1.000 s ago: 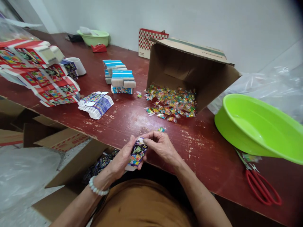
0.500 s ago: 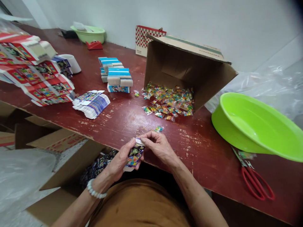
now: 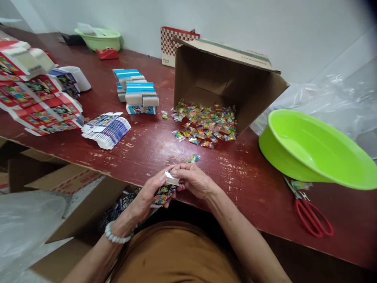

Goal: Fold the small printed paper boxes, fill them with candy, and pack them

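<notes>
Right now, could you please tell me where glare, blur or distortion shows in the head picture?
In the head view, pale glare lies on the red table beyond the held box, whose fine print is unreadable; also in the head view, the green basin shines inside and looks stretched rightward, and the upper right corner is dark.

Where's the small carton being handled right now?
In the head view, the small carton is low, just left of centre, at the near edge of the table, held by the left hand, right hand at its white flap.
</notes>
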The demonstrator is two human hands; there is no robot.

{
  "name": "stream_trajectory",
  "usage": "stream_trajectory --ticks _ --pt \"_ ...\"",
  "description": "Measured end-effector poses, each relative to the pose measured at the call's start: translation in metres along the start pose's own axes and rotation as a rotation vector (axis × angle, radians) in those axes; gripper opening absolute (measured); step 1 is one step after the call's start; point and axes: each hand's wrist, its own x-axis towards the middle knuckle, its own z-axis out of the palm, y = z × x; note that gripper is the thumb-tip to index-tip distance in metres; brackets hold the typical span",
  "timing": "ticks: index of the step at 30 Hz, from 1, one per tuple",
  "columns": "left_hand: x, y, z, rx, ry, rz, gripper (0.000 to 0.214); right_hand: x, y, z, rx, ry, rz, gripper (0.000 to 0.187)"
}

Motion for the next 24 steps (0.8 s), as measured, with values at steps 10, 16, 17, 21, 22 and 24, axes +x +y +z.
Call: stream_trajectory --ticks 10,16,17,21,22,24 --pt "0.004 -0.004 -0.003 0.019 0.081 -0.019 0.071 -0.015 -0.005 0.005 -0.174 0.040 -0.221 0.023" --pt "0.003 -0.007 -0.005 0.015 0.098 -0.033 0.067 -0.013 0.002 0.010 -0.523 0.198 -0.499 0.013" --pt "0.002 -0.008 -0.005 0.014 0.094 -0.043 0.065 -0.013 0.002 0.009 -0.550 0.195 -0.510 0.013" --pt "0.002 -0.009 -0.006 0.055 0.087 -0.105 0.061 -0.013 0.001 0.007 -0.395 0.087 -0.339 0.013" --pt "0.002 -0.010 -0.006 0.070 0.085 -0.114 0.063 -0.013 0.001 0.007 -0.370 0.087 -0.317 0.012" --pt "0.002 -0.010 -0.007 0.089 0.092 -0.118 0.065 -0.013 0.002 0.008 -0.357 0.104 -0.334 0.012"
